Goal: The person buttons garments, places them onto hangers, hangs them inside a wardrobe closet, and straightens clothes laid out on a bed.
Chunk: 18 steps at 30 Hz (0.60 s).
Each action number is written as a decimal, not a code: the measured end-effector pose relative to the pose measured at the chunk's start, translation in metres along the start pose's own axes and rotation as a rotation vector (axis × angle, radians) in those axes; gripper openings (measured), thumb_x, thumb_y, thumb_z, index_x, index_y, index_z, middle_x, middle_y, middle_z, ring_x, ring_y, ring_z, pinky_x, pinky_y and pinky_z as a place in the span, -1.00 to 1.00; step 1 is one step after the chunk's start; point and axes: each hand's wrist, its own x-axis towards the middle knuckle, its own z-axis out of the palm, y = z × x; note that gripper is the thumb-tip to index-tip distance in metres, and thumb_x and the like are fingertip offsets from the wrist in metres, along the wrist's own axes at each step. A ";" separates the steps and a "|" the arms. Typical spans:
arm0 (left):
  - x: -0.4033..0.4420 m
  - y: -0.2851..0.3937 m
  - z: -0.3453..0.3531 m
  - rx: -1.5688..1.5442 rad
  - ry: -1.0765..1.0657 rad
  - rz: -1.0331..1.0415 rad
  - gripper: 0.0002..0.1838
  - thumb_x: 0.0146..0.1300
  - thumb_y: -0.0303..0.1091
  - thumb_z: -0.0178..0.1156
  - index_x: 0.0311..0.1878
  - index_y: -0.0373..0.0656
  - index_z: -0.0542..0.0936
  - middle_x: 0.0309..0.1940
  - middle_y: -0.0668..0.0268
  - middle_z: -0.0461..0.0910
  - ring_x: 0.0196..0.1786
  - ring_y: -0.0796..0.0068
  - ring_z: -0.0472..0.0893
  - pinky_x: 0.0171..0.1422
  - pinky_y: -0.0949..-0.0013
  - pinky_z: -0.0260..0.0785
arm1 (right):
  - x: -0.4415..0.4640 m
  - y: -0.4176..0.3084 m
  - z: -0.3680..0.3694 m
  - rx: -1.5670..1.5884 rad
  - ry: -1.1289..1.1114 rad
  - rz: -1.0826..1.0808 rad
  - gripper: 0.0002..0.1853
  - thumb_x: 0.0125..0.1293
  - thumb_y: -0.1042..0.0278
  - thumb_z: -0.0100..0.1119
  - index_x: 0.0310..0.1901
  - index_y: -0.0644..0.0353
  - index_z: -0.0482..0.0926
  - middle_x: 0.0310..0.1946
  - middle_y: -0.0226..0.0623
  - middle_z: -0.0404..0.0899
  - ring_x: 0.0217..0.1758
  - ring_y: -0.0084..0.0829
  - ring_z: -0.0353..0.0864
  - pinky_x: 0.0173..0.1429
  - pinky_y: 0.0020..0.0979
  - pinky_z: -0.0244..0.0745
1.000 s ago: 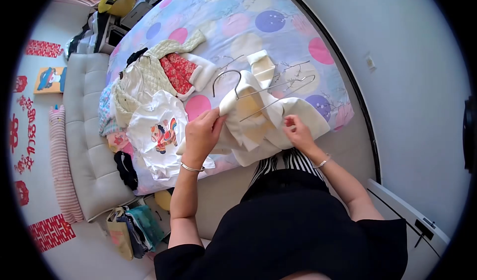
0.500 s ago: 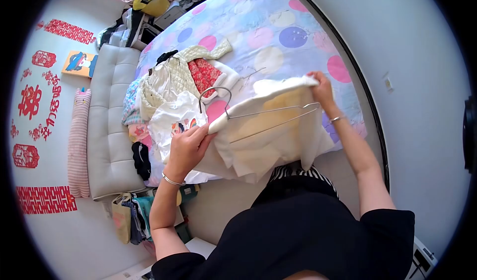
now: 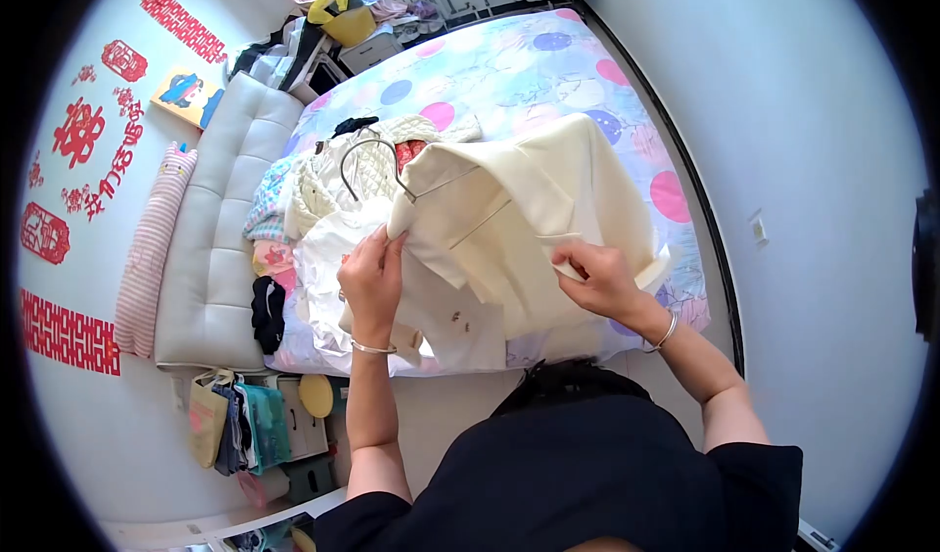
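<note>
A cream-coloured garment [image 3: 529,175], probably a jacket or coat, hangs spread between my hands above the near side of the bed. Inside it is a metal wire clothes hanger [image 3: 399,172], its hook pointing up and away from me at the garment's neck. My left hand [image 3: 372,283] pinches the neck edge just below the hook. My right hand [image 3: 607,283] is closed on a fold of the cloth farther right. Beneath and left of the garment lies a white printed shirt [image 3: 318,234], partly covered.
The bed [image 3: 587,92] has a dotted sheet. A quilted cream jacket [image 3: 313,185] and black items [image 3: 267,315] lie near the padded headboard [image 3: 211,229]. A striped long pillow [image 3: 157,248] stands beside the wall. Bags [image 3: 259,425] hang at the lower left.
My right hand has moved from the garment's far upper corner down and toward me, now gripping a lower fold. The garment's right side has swung out over the bed. My left hand keeps its hold.
</note>
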 end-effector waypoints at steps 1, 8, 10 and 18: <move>-0.001 0.008 -0.008 0.052 0.022 0.042 -0.84 0.12 -0.46 0.26 -0.21 -0.25 0.62 -0.49 0.17 0.61 -0.51 0.33 0.56 -0.40 0.40 0.32 | 0.001 -0.002 0.001 -0.012 -0.030 0.068 -0.77 -0.15 0.53 0.24 -0.37 0.11 0.50 -0.67 -0.35 0.42 -0.72 -0.39 0.40 -0.61 -0.41 0.28; -0.004 0.050 -0.012 -0.182 0.100 0.120 -0.78 0.02 -0.55 0.30 -0.20 -0.29 0.61 -0.61 0.22 0.49 -0.63 0.38 0.44 -0.52 0.41 0.24 | -0.007 0.024 0.052 -0.058 -0.200 -0.038 -0.79 -0.12 0.42 0.16 -0.35 0.01 0.47 -0.66 -0.34 0.47 -0.60 -0.25 0.52 -0.51 -0.26 0.38; 0.003 0.045 -0.012 -0.129 0.131 0.183 -0.78 0.02 -0.55 0.30 -0.21 -0.28 0.61 -0.62 0.21 0.48 -0.63 0.37 0.44 -0.54 0.39 0.22 | -0.015 0.013 0.052 -0.023 -0.241 -0.113 -0.80 -0.10 0.41 0.14 -0.34 0.02 0.46 -0.64 -0.31 0.48 -0.56 -0.22 0.53 -0.47 -0.26 0.41; 0.025 0.041 -0.061 -0.045 0.272 0.137 -0.80 0.04 -0.52 0.33 -0.21 -0.29 0.63 -0.65 0.33 0.44 -0.64 0.60 0.31 -0.55 0.47 0.14 | 0.014 -0.011 0.013 0.147 -0.307 0.004 -0.79 0.10 0.44 0.19 -0.18 0.18 0.54 -0.37 -0.21 0.57 -0.34 -0.21 0.60 -0.31 -0.34 0.51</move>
